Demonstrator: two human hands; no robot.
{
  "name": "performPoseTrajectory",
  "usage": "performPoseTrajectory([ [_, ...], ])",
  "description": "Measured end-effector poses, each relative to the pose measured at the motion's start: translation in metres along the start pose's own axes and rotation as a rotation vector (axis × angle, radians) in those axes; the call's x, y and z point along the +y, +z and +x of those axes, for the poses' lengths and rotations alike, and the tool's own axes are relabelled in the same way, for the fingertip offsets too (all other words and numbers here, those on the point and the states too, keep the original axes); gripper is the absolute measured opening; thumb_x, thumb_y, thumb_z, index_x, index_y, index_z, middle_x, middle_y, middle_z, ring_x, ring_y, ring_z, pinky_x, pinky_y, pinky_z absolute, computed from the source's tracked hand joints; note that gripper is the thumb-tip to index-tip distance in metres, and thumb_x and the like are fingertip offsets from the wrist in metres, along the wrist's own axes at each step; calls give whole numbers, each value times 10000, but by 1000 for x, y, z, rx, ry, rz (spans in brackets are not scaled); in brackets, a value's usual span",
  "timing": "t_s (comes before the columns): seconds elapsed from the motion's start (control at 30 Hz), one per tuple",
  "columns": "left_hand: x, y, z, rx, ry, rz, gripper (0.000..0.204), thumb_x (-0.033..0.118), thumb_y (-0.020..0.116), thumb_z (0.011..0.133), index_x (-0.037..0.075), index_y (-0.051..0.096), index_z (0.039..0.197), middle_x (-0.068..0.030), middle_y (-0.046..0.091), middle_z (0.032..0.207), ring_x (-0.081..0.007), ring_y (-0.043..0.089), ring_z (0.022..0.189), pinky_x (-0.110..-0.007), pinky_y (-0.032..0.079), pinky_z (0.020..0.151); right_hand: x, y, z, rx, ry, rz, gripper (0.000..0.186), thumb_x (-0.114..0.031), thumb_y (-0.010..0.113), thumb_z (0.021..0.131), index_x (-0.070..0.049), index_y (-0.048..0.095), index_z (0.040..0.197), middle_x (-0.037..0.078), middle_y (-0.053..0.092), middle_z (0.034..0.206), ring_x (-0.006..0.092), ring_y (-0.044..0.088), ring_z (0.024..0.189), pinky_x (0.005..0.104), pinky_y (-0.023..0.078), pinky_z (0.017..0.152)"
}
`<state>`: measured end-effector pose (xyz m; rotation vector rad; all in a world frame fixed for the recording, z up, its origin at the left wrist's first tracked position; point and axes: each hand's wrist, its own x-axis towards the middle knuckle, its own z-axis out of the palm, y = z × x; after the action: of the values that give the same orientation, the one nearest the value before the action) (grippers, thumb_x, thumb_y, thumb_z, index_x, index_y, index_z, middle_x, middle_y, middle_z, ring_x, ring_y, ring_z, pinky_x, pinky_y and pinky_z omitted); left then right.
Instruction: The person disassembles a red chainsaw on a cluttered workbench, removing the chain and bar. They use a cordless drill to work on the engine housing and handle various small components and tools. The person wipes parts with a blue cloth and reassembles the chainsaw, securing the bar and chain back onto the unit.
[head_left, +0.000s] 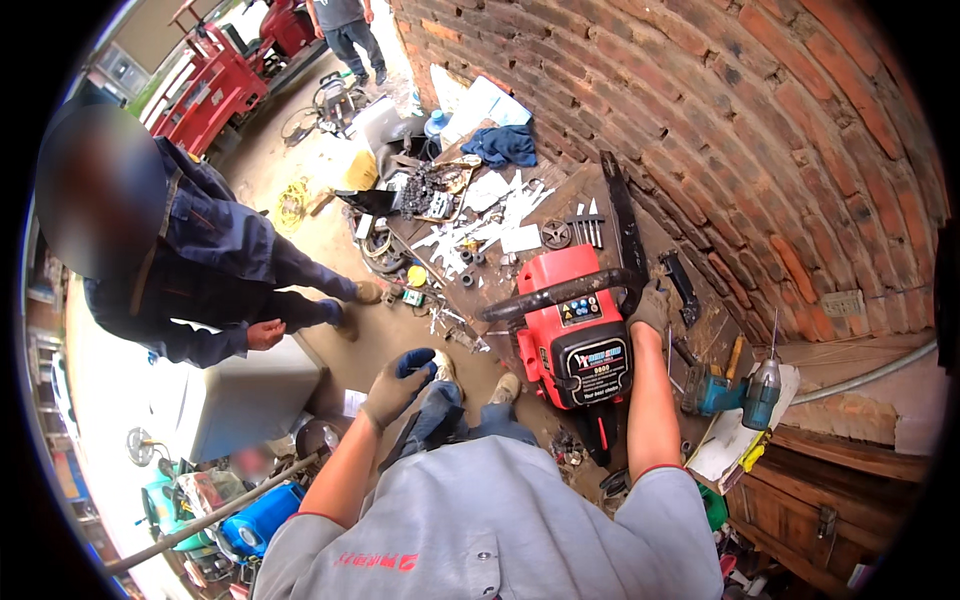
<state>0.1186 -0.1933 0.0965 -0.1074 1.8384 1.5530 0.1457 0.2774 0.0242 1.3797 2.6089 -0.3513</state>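
right hand (pixel 652 305) is wrapped round the red chainsaw's (pixel 570 335) front handle (pixel 560 291), bar (pixel 624 225) pointing away along the bench (pixel 575 190). left hand (pixel 397 385) hangs loose and empty, well off to the left.

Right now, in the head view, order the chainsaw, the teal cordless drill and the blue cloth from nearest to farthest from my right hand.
1. Red chainsaw: right hand grips its black handle.
2. Teal cordless drill: on the bench, to the right.
3. Blue cloth: far end of the bench by the brick wall.

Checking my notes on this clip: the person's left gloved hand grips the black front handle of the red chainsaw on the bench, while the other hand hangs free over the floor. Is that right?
Not quite: the hands are swapped. The head view shows the right hand on the black front handle of the red chainsaw on the bench, while the left hand hangs free over the floor.
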Motion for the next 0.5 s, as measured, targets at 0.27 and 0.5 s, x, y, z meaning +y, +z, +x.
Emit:
performPoseTrajectory([
  [0.27, 133, 6, 137, 3, 348, 594, 484, 230, 701, 883, 9, 587, 1298, -136, 642, 1211, -220, 627, 1096, -306, 501, 934, 14, -39, -36, 170, -71, 84, 597, -479, 678, 825, -54, 622, 1241, 257, 608, 1165, 445, 596, 1085, 486, 483, 926],
  [0.5, 236, 44, 363, 45, 610, 1288, 522, 405, 641, 865, 130, 616, 1308, -228, 486, 1415, -414, 452, 1322, -495, 382, 1084, 62, -75, -146, 433, 138, 857, 306, -141, 599, 974, 51, 625, 1211, 139, 664, 1192, 202, 609, 1103, 327, 460, 982],
])
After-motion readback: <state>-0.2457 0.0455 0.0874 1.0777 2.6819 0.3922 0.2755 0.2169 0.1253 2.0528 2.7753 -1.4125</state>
